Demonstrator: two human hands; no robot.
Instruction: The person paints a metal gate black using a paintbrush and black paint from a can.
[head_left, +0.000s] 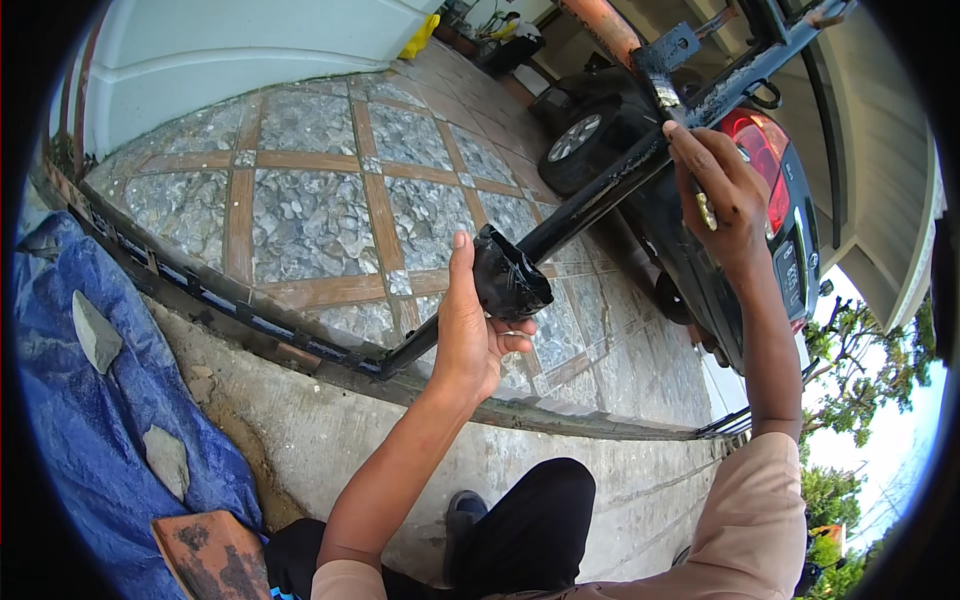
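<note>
My left hand (474, 322) holds a small cut-open container (512, 277) smeared with glossy black paint, thumb at its side and fingers underneath. My right hand (720, 187) grips a paintbrush (703, 210) whose handle shows below the fingers. The brush's bristle end is at the joint of a metal frame, where it meets a black metal bar (600, 195). This bar runs diagonally down behind the container. Above, one frame tube (600, 30) is orange-red, and another (780, 56) is patchy blue-black with a bracket and a ring.
A dark car (675, 247) stands beyond the frame on a stone-and-tile driveway (307, 217). A low metal rail track (262, 315) edges the driveway. At the left lie a blue tarp (82, 420), stone pieces (96, 334) and a clay roof tile (210, 555). Someone crouches far back.
</note>
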